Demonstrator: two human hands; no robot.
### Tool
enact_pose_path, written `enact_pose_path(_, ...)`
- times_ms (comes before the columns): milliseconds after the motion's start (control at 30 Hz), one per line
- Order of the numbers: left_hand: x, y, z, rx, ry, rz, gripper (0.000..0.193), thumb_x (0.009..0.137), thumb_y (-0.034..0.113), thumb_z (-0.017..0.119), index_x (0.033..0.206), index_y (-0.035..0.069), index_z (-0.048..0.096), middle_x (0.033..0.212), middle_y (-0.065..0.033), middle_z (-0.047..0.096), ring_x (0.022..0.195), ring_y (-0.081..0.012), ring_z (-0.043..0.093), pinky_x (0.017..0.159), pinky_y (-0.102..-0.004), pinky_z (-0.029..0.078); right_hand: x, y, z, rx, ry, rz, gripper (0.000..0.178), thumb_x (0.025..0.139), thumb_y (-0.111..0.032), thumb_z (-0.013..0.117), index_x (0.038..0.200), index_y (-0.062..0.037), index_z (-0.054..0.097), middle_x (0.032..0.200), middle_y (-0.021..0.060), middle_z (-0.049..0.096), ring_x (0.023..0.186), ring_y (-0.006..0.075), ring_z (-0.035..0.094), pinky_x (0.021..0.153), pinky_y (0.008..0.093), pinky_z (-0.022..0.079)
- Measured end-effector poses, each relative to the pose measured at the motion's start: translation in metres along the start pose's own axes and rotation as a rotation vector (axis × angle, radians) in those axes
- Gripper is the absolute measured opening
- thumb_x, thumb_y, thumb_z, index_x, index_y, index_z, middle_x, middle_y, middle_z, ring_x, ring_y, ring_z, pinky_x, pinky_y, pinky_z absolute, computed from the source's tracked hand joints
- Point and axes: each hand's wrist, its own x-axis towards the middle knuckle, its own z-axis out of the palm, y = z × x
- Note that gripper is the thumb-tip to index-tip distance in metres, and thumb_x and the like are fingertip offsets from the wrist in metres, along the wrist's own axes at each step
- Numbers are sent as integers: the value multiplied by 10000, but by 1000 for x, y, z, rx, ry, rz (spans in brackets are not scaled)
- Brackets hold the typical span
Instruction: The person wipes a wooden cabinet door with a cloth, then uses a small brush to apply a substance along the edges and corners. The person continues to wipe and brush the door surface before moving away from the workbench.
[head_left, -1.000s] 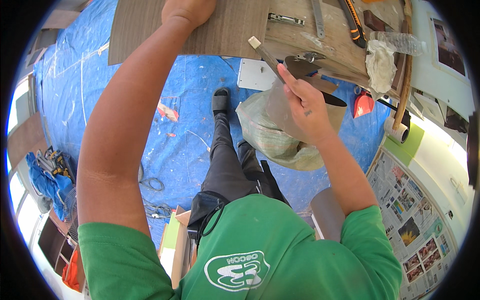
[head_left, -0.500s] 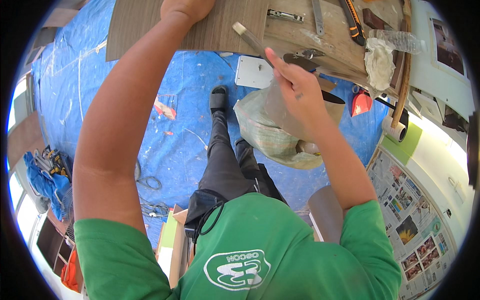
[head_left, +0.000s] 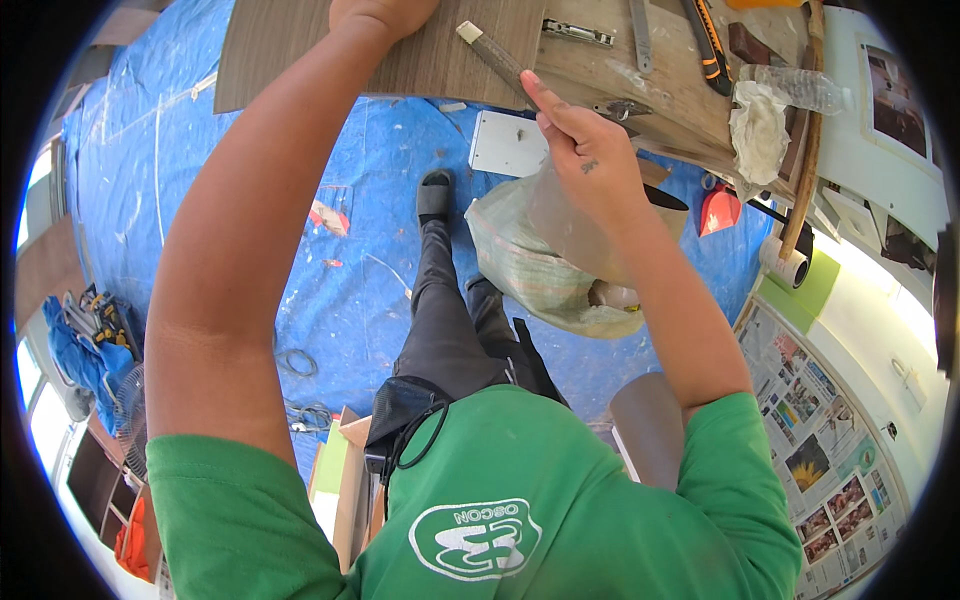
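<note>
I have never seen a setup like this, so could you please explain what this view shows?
Certainly. There is no machine here, only a person's two bare hands. The left of two wide cameras on the person's head looks down, and its lens bends straight edges. The left hand is at a wood-grain panel, its fingers hidden. The right hand holds a thin bar with a pale tip. On the wooden table lie a hinge, a metal strip and a knife.
</note>
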Motion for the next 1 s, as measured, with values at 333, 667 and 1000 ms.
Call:
enact_pose_path(333, 1, 3, 5, 16, -8, -6, 552, 1091, 405, 306, 1503, 84, 486, 1620, -85, 410, 1530, -250, 295, 1274, -428, 171, -8, 2, -3, -83, 15, -7, 526, 999, -56, 615, 1468, -291, 574, 728, 65, 448, 663, 157, 442, 674, 244, 437)
enact_pose_path(667, 0, -3, 5, 18, 11, -3, 550, 1086, 411, 327, 1494, 86, 501, 1610, -82, 427, 1519, -253, 316, 1269, -427, 185, -34, -1, -11, -36, -15, 66, 521, 1005, -60, 605, 1468, -294, 573, 732, 66, 463, 664, 140, 434, 686, 237, 440)
enact_pose_path(1000, 0, -6, 4, 24, 26, 6, 551, 1087, 403, 322, 1489, 72, 501, 1598, -91, 441, 1514, -263, 323, 1267, -435, 191, -27, -5, -4, -43, -14, 75, 530, 999, -59, 608, 1464, -310, 573, 718, 66, 437, 663, 133, 432, 675, 254, 436)
